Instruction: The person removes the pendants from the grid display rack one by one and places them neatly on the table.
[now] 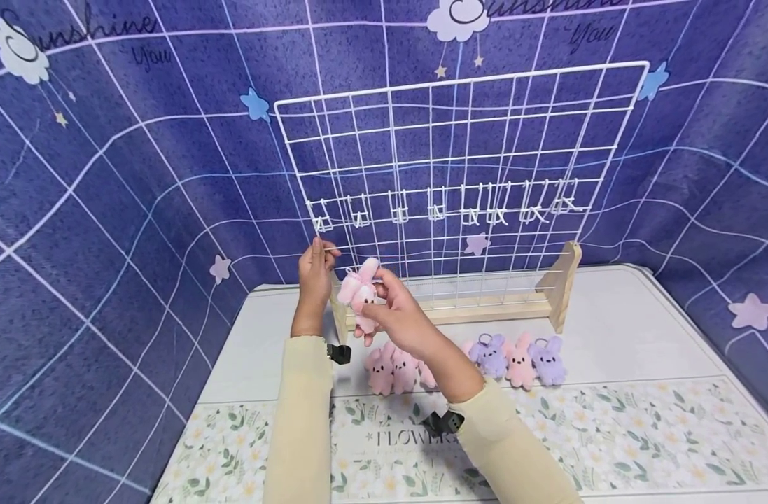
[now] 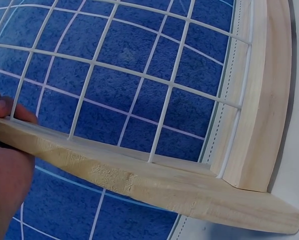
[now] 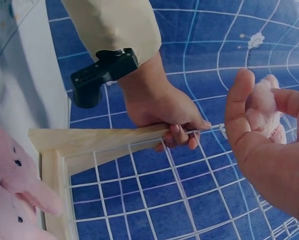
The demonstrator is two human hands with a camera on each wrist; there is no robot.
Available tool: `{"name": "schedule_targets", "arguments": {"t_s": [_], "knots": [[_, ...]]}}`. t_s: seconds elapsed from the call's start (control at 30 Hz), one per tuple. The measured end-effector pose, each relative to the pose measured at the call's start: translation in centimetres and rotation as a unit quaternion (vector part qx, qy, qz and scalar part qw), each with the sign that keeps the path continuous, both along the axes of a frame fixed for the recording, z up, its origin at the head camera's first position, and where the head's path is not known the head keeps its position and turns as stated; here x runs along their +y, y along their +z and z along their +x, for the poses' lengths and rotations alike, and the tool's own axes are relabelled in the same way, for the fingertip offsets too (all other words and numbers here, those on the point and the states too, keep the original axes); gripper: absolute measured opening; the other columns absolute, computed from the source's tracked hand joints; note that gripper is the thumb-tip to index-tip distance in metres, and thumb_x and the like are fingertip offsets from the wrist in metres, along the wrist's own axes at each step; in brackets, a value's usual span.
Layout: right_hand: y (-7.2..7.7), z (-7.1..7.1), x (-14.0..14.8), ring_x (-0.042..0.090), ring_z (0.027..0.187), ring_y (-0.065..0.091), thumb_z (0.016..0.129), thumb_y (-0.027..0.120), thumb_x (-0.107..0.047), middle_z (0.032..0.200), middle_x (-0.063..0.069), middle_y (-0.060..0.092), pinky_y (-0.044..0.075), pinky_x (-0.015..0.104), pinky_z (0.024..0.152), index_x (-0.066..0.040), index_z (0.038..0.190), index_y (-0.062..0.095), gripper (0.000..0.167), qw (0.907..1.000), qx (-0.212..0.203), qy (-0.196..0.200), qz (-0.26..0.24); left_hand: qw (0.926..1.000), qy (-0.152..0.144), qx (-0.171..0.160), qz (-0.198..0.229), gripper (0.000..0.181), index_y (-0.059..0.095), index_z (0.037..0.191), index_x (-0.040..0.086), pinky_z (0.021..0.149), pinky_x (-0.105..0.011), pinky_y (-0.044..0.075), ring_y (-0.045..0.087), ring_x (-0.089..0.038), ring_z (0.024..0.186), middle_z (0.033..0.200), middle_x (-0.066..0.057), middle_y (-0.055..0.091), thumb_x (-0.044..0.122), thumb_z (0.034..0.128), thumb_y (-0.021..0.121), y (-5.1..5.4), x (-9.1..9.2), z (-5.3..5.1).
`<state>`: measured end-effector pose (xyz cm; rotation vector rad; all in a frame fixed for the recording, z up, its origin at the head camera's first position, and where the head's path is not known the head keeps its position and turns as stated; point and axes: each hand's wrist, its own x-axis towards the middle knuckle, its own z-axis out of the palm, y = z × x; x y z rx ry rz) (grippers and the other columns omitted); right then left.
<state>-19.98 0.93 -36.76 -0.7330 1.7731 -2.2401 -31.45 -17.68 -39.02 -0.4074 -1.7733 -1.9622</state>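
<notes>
My left hand (image 1: 314, 276) grips the left wooden upright (image 2: 99, 165) of a white wire grid rack (image 1: 459, 83), its fingers curled round the post and the grid's side edge. In the right wrist view the left hand (image 3: 162, 107) shows at the upright's top end. In front of the rack's lower left, my right hand (image 1: 404, 318) holds a pink bunny plush keychain (image 1: 362, 299) between thumb and fingers, ears up. The right wrist view shows the plush (image 3: 262, 107) partly hidden by those fingers. White wire hooks (image 1: 360, 220) hang in a row across the grid.
Several pink bunny plushes (image 1: 380, 371) lie on the table before the rack, partly behind my right forearm. To the right lie purple plushes (image 1: 549, 364) and another pink one (image 1: 520, 364). A floral mat (image 1: 598, 434) covers the table's front. Purple gridded cloth (image 1: 106, 245) surrounds the table.
</notes>
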Motion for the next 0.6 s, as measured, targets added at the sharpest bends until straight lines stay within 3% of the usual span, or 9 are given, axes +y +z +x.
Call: {"name": "schedule_targets", "arguments": {"t_s": [0.17, 0.4, 0.6], "knots": [[-0.6, -0.1, -0.3, 0.019, 0.068, 0.074, 0.103, 0.053, 0.0, 0.101, 0.006, 0.064, 0.06, 0.03, 0.056, -0.006, 0.129, 0.042, 0.029, 0.9996, -0.022, -0.003, 0.015, 1.0, -0.004, -0.001, 0.001, 0.045, 0.061, 0.087, -0.002, 0.061, -0.018, 0.031, 0.037, -0.003, 0.058, 0.064, 0.0, 0.046, 0.011, 0.1151, 0.028, -0.3, -0.1, -0.1], [-1.6, -0.6, -0.5, 0.015, 0.065, 0.07, 0.107, 0.054, -0.005, 0.084, 0.001, 0.067, 0.061, 0.031, 0.055, -0.003, 0.123, 0.047, 0.018, 0.9995, -0.022, -0.021, 0.006, 0.9997, -0.015, -0.001, -0.018, 0.046, 0.059, 0.085, -0.001, 0.062, -0.018, 0.031, 0.036, -0.003, 0.059, 0.063, 0.003, 0.039, 0.009, 0.1149, 0.026, -0.1, -0.2, -0.1], [-2.4, -0.9, -0.5, 0.01, 0.076, 0.059, 0.104, 0.06, -0.011, 0.086, -0.002, 0.063, 0.054, 0.024, 0.067, 0.003, 0.111, 0.061, 0.015, 0.9926, 0.022, -0.081, 0.088, 0.9993, 0.006, -0.012, -0.034, 0.046, 0.06, 0.083, 0.004, 0.063, -0.019, 0.032, 0.036, -0.004, 0.06, 0.063, 0.003, 0.038, 0.01, 0.1152, 0.027, 0.1, -0.2, 0.0]]}}
